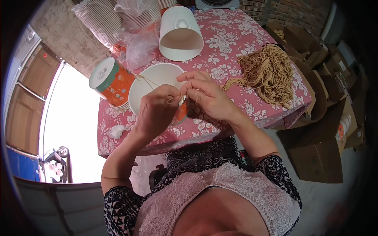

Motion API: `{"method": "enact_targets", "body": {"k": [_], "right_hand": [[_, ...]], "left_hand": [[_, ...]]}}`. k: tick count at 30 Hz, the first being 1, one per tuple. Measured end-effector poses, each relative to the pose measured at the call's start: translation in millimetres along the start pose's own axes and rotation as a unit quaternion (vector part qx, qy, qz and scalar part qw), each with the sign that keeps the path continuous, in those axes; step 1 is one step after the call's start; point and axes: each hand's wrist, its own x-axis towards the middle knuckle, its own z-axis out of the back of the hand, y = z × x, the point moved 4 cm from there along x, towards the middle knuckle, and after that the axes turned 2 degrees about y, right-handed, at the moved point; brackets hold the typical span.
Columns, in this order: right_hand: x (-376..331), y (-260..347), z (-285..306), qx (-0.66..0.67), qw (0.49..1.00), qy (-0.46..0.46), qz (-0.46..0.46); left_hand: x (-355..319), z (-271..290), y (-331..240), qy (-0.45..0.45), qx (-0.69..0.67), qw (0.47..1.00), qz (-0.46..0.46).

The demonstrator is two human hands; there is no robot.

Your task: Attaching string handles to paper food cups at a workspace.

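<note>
A large white paper bucket [157, 72] with an orange outside stands at the table's near edge, its mouth facing up toward me. A thin tan cord [146, 80] stretches over its opening from the far left rim to my hands. My left hand [157, 110] pinches the cord at the near right rim. Close against it, my right hand [208, 97] has thumb and forefinger closed on the cord, its other fingers bent. A small whitish bit [182, 100] shows between the fingertips; what it is I cannot make out. To the right lies a heap of tan cords [269, 74].
An orange bucket with a green band [116, 82] stands upside down at left. Another white bucket [181, 35] lies on its side behind. Stacked buckets in plastic [100, 21] fill the far left. White crumpled tissue [116, 131] is nearby. Cardboard boxes [315, 145] sit on the right.
</note>
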Motion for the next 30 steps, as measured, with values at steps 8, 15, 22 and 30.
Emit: {"method": "enact_targets", "body": {"k": [8,15,22,30], "right_hand": [[8,16,2,-0.091,0.996,-0.007,0.026],[10,17,0,-0.182,0.983,-0.010,0.030],[12,-4,-1,-0.082,0.996,0.037,0.004],[9,-3,1,-0.003,0.999,0.031,-0.031]], "left_hand": [[3,-1,4,-0.017,-0.010,1.000,0.012],[2,-1,8,-0.042,-0.009,0.999,0.000],[1,-2,8,-0.052,-0.027,0.998,0.002],[1,-3,11,-0.057,-0.030,0.998,-0.014]]}}
